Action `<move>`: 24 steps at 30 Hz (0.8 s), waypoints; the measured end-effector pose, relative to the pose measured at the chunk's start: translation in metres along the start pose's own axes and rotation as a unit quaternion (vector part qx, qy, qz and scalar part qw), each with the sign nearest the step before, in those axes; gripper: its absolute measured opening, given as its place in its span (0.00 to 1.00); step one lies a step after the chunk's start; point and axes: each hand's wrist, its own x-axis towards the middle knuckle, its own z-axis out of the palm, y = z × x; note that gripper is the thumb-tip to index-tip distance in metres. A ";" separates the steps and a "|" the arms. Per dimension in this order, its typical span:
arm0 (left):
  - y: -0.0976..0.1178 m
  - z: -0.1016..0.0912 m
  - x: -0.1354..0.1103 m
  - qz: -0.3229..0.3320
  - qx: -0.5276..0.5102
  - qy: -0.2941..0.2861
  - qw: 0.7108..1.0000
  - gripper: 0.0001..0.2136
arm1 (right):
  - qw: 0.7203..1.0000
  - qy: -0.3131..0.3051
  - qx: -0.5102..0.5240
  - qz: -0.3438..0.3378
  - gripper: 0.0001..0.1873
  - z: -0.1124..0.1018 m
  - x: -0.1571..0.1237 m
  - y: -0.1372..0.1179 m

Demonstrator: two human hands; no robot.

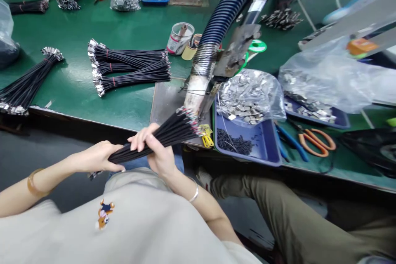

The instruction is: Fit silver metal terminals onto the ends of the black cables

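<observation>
Both hands grip one bundle of black cables [167, 134] held over my lap at the table's near edge. My left hand [99, 157] is closed round the bundle's rear end. My right hand [156, 150] wraps its middle, fingers curled over the top. The bundle's front end shows coloured stripped wire tips [192, 120], which sit right at the base of a ribbed dark blue hose [225, 12] with a taped nozzle above a dark metal work plate [165, 99].
Tied black cable bundles [130, 68] with metal connectors lie on the green table, more at left [24, 84]. A blue tray [247, 144] holds small black parts and a bag of metal shells [250, 95]. Orange scissors [315, 140], blue pliers, tins [180, 38]. A seated person's legs [293, 214] right; other people's hands at the far edge.
</observation>
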 end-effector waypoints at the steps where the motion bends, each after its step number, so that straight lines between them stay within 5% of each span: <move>1: -0.004 0.001 -0.005 -0.013 0.027 0.009 0.999 0.11 | 1.000 0.016 -0.003 -0.012 0.18 0.000 -0.002 -0.003; 7: -0.019 0.007 -0.028 -0.004 0.121 0.125 0.985 0.04 | 0.997 0.048 -0.043 -0.038 0.23 0.000 -0.003 -0.016; 13: -0.012 0.012 -0.016 -0.002 -0.105 0.161 0.981 0.16 | 0.999 0.038 0.004 0.024 0.19 0.010 0.000 -0.006; 18: -0.007 0.033 0.002 -0.001 -0.333 0.229 0.915 0.19 | 0.993 0.040 -0.025 0.108 0.23 0.011 0.004 0.026; 21: -0.008 0.046 0.000 -0.041 -0.381 0.280 0.880 0.19 | 0.986 0.094 -0.052 0.131 0.24 0.005 0.001 0.040; 24: -0.012 0.052 -0.006 -0.040 -0.358 0.340 0.868 0.15 | 0.987 0.067 -0.059 0.133 0.23 -0.002 -0.006 0.043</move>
